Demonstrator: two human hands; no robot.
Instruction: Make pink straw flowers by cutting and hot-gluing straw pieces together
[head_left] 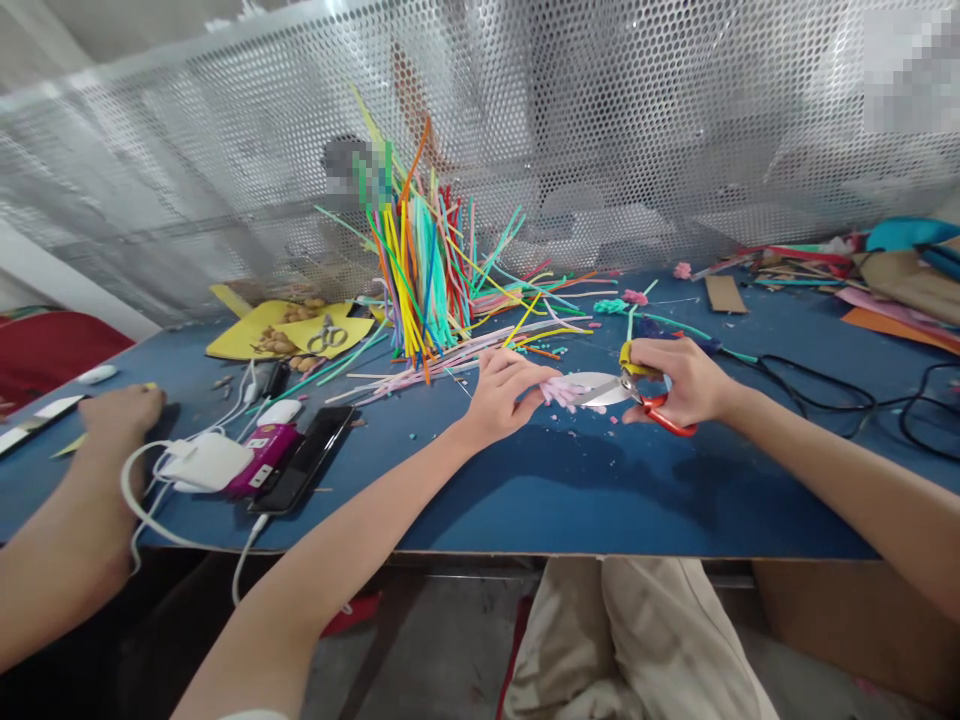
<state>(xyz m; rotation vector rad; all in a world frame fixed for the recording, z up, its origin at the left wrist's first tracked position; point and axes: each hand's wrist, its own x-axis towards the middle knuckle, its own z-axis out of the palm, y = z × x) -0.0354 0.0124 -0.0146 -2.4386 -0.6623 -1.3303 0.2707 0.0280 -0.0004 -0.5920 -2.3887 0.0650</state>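
Observation:
My left hand (504, 400) pinches a small pale lilac piece of bent pipe cleaner (559, 391) between thumb and fingertips, above the blue table. My right hand (686, 382) is wrapped round the handles of a pair of scissors (604, 388), one handle orange-red and the other yellow. The silver blades point left and stand apart, with their tips at the lilac piece. Small lilac and pink clippings lie on the table below the blades. Behind my left hand stands a thick upright bunch of pipe cleaners (420, 280) in many colours.
At left, a phone (304, 460), a purple power strip (274, 455) and white cables lie near another person's hand (124, 410). Behind them is yellow paper with small scissors (328, 337). Black cable (817, 385) curls at right. A perforated metal panel (637, 130) closes the back.

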